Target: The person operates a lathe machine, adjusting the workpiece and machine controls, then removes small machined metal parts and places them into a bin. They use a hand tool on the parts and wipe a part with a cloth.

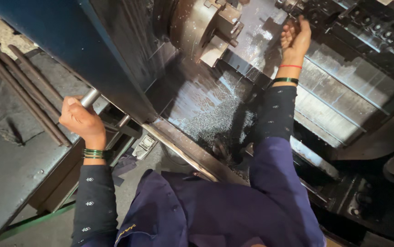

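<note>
Open lathe enclosure (343, 87) from 12 to 3 o'clock, dark, wet, ribbed steel. Round chuck (206, 23) at 12 o'clock, stepped jaws, dull grey. Swarf (215, 116) glittering at centre, below the chuck. Rusty rods (23, 91) at 9 o'clock on a bench. Right hand (295, 36) at 1 o'clock, fingers curled onto dark tooling; grasp unclear. Left hand (82, 121) at 9 o'clock, closed around a smooth, bright steel bar (89, 97), its end poking above the fist.
</note>
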### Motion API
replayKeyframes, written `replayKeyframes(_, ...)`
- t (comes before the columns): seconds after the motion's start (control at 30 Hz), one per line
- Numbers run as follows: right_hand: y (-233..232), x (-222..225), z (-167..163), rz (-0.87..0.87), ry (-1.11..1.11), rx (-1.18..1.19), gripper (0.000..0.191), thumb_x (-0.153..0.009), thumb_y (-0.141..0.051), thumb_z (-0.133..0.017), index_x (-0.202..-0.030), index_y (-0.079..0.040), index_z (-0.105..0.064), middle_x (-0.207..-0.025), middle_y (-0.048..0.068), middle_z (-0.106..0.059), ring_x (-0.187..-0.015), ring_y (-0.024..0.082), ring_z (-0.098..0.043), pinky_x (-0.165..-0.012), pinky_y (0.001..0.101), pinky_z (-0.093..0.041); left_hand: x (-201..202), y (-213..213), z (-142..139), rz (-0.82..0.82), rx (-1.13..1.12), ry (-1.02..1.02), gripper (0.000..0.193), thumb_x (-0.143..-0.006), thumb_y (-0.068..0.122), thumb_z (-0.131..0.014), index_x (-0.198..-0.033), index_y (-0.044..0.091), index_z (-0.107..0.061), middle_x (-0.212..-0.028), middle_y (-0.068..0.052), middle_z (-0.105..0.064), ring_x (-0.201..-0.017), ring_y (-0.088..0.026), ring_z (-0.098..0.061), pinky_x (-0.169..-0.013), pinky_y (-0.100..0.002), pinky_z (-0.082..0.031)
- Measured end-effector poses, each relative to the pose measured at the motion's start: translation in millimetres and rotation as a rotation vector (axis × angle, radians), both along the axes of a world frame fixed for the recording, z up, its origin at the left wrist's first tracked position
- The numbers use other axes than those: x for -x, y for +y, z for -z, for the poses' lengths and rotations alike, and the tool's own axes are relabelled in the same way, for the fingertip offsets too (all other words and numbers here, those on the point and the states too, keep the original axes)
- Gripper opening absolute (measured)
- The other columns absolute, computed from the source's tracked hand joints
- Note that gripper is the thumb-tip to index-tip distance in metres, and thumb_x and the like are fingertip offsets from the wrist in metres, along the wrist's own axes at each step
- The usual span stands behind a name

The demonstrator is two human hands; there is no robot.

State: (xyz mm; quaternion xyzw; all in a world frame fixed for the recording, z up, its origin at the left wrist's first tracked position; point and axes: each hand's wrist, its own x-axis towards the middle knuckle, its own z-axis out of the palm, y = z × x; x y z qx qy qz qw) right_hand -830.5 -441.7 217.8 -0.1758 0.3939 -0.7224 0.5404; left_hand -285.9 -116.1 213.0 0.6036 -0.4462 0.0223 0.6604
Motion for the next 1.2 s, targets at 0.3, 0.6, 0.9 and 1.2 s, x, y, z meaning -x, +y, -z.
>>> replayKeyframes(0.3,4,-23,0,0.043,0.021,0.056,0.031,-0.086,-0.035,-0.079,-0.091,-0.005,-0.073,-0.081,0.006,-0.075,-0.067,0.015,-0.069,-0.055,0.0283,-0.053,1,0,4,0.013,0.017,0.109,0.043,-0.112,0.022,-0.039,-0.082,-0.005,-0.054,-0.069,-0.006,-0.046,-0.062,-0.014,-0.043,-0.057,-0.034,-0.031)
replayKeyframes(0.6,12,-40,-7,-0.047,0.072,0.134,0.026,-0.090,-0.025,-0.080,-0.096,0.000,-0.074,-0.084,0.010,-0.074,-0.068,0.017,-0.067,-0.057,0.0275,-0.052,-1,0,8,0.010,0.036,0.125,0.040,-0.112,0.020,-0.041,-0.083,-0.004,-0.055,-0.069,-0.004,-0.045,-0.063,-0.013,-0.041,-0.058,-0.033,-0.031)
replayKeyframes(0.9,62,-116,32,-0.094,0.611,0.251,0.029,-0.097,-0.029,-0.075,-0.087,-0.002,-0.069,-0.077,0.007,-0.074,-0.066,0.016,-0.064,-0.059,0.0279,-0.049,-4,-1,10,-0.003,0.027,0.113,0.039,-0.109,0.021,-0.041,-0.083,-0.004,-0.054,-0.067,-0.005,-0.046,-0.063,-0.014,-0.043,-0.056,-0.035,-0.031)
replayKeyframes(1.2,366,-95,83,0.312,1.425,0.015,0.022,-0.095,-0.024,-0.075,-0.103,-0.004,-0.073,-0.101,0.015,-0.074,-0.090,0.029,-0.070,-0.081,0.0382,-0.055,-70,-27,92,-0.121,0.188,-0.567,0.039,-0.113,0.021,-0.038,-0.102,-0.006,-0.064,-0.105,-0.022,-0.066,-0.094,-0.037,-0.061,-0.081,-0.048,-0.047)
